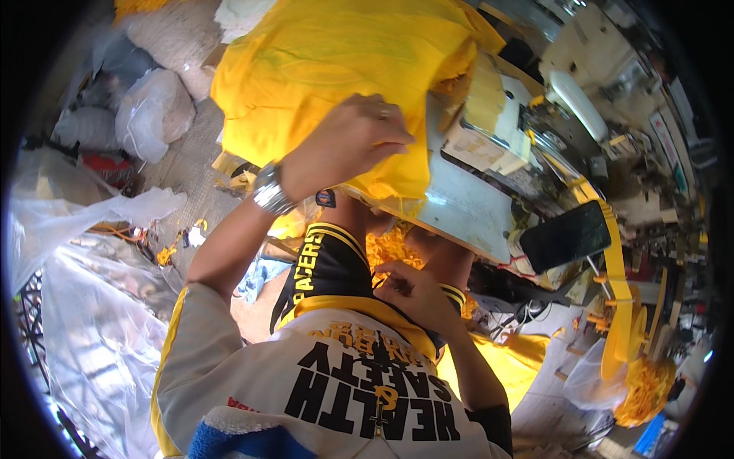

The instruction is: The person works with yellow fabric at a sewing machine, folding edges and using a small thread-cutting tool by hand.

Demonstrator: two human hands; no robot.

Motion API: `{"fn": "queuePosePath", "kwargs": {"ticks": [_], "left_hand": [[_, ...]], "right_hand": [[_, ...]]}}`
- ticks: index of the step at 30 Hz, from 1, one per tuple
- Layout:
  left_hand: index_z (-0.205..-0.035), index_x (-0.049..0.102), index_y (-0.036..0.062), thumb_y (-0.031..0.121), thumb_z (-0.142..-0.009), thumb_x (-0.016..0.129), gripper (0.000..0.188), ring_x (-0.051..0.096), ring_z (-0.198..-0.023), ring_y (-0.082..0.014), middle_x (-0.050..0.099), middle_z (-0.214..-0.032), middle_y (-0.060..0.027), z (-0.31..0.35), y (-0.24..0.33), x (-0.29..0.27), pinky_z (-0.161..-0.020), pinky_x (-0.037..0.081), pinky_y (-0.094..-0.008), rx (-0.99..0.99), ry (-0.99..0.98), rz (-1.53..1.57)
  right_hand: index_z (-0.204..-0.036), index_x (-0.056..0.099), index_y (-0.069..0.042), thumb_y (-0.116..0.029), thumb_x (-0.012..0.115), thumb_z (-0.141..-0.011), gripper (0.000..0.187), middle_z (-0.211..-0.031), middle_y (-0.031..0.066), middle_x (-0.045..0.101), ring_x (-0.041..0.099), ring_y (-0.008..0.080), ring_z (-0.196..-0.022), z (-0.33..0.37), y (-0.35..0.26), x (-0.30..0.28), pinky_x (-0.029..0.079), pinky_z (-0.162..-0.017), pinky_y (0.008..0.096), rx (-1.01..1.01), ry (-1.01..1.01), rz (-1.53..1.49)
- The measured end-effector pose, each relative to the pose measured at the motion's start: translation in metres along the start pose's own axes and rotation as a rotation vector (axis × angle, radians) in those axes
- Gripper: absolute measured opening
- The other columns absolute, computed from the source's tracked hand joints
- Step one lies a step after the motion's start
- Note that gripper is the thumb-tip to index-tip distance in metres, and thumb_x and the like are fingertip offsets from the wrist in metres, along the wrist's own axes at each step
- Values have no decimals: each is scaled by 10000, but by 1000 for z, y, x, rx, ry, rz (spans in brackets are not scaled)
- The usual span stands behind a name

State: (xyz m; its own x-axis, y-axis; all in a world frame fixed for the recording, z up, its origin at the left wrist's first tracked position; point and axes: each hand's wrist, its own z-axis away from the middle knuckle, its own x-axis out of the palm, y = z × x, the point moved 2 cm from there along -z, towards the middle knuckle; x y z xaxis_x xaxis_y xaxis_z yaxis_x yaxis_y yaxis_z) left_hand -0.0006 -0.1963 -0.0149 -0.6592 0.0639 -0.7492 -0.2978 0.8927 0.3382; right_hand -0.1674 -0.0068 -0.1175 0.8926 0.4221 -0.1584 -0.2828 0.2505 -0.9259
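Observation:
A large yellow cloth [306, 69] is spread over the work table [466, 200] and hangs over its near edge. Above its right part is my left hand [359, 138], with a metal watch [271, 190] on the wrist. Its fingers are bent and pressed together close to the cloth; whether they pinch a fold of it is hidden. My right hand [409, 293] hovers low over my lap, nearest my dark shorts [325, 264]. Its fingers are loosely curled and apart, with nothing seen in them. A pale sewing machine [489, 115] stands at the table's right.
A dark phone [566, 236] is propped right of the table. A yellow strip [615, 283] hangs beside it. Orange-yellow scraps [390, 249] lie below the table, and more fill a clear bag [600, 379]. Plastic sheeting [99, 329] and stuffed bags [157, 115] crowd the left.

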Motion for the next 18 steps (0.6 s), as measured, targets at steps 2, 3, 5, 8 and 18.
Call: {"fn": "queuePosePath", "kwargs": {"ticks": [2, 3, 5, 8, 18], "left_hand": [[-904, 707, 68, 140, -774, 730, 151, 610, -840, -267, 653, -872, -63, -15, 3, 30, -750, 470, -380, 44, -99, 113], [-904, 707, 67, 140, -768, 732, 157, 607, -828, -264, 642, -847, -60, -17, 8, 40, -739, 470, -374, 66, -132, 142], [-864, 697, 63, 125, -763, 727, 122, 598, -821, -262, 620, -814, -64, -13, 17, 54, -725, 468, -365, 150, -183, 162], [-816, 666, 68, 119, -770, 690, 72, 590, -854, -258, 608, -810, -58, -13, 8, 67, -741, 459, -360, 202, -462, 250], [-878, 658, 25, 62, -846, 670, 50, 600, -804, -221, 629, -864, -53, -66, 13, 28, -777, 466, -325, 109, -399, 442]], "right_hand": [[-1225, 573, -29, -241, 756, -838, 478, -799, 25, 616, 492, 70, -641, 6, -6, -11, 439, -618, 234, -45, 81, 60], [-1227, 572, -30, -244, 758, -836, 483, -806, 27, 618, 495, 76, -638, 11, -10, -16, 441, -617, 239, -62, 107, 69], [-1233, 571, -33, -249, 762, -832, 494, -820, 29, 621, 500, 87, -633, 20, -17, -27, 446, -617, 249, -94, 153, 87], [-1250, 572, -50, -220, 728, -863, 450, -849, 21, 610, 492, 89, -661, 20, -15, -43, 430, -645, 236, -253, 289, 189], [-997, 588, 3, -117, 641, -925, 149, -757, -50, 498, 413, 20, -678, -43, -48, -75, 356, -588, 199, -415, 544, -218]]}}
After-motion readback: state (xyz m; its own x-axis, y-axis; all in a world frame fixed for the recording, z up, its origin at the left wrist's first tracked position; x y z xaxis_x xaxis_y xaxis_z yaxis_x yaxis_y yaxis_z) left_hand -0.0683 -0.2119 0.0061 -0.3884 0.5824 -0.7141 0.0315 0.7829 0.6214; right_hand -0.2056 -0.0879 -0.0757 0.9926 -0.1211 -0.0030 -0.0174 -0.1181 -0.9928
